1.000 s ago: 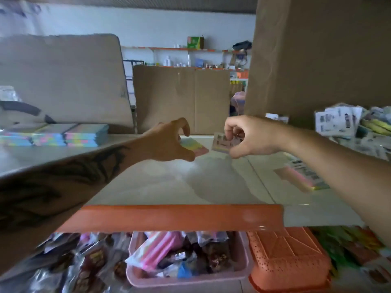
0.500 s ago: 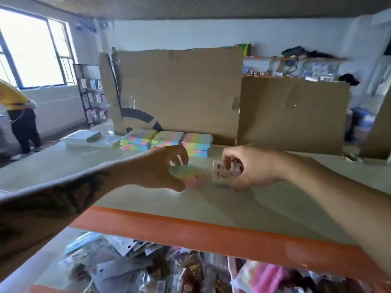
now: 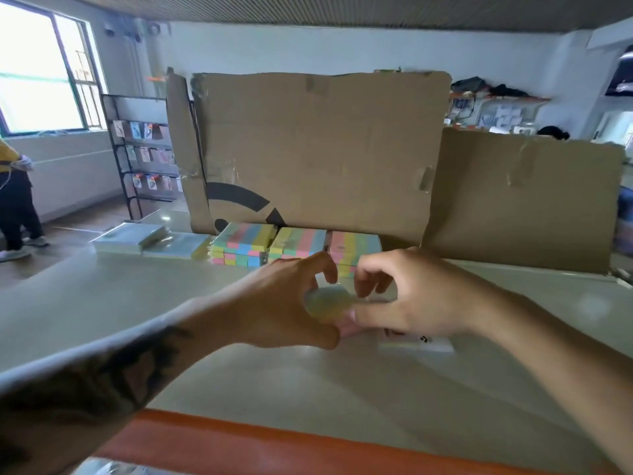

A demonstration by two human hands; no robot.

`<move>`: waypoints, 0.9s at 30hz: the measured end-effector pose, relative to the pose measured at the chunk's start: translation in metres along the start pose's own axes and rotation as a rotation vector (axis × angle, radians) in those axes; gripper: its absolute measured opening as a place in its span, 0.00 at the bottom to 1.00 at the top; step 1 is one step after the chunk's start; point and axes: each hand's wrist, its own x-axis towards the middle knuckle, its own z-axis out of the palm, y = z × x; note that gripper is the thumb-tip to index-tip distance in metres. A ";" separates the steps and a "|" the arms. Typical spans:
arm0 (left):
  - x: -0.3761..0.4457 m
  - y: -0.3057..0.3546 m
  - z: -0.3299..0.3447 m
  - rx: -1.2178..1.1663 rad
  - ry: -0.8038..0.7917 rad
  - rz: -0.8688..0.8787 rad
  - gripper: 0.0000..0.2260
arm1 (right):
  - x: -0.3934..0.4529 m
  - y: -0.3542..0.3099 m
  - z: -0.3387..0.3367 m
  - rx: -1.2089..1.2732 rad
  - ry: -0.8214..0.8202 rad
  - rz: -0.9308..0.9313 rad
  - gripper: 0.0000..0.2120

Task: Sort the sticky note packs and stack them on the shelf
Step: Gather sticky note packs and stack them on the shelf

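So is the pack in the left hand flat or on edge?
Roughly flat: the pastel pack shows its broad face upward, pinched by the left hand.

Bright window daylight from left; motion blur, edges bowed.

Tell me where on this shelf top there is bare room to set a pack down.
The shelf is bare on the near left, between the left forearm and the clear-wrapped packs. It is also bare at far right, beside the right cardboard sheet. The middle is crowded: both hands meet over a blurred pack, with the striped stacks just behind.
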 end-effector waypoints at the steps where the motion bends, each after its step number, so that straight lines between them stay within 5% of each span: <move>1: -0.002 0.001 0.001 0.006 0.039 0.008 0.29 | 0.000 0.004 0.005 0.078 0.054 -0.017 0.19; 8: -0.007 0.002 0.011 -0.050 0.375 0.121 0.26 | -0.002 0.011 0.019 0.516 0.227 -0.030 0.06; 16: -0.009 -0.017 0.004 -0.119 0.158 0.175 0.49 | -0.002 0.027 0.017 0.755 0.224 0.022 0.06; 20: -0.006 -0.024 0.001 -0.090 0.199 0.178 0.43 | -0.001 0.031 0.014 0.825 0.181 0.031 0.03; 23: -0.006 -0.022 0.001 -0.092 0.215 0.186 0.36 | -0.004 0.031 0.013 0.707 0.205 -0.023 0.06; 27: -0.007 -0.015 0.003 -0.123 0.259 0.166 0.34 | -0.015 0.028 0.006 0.118 0.115 -0.215 0.30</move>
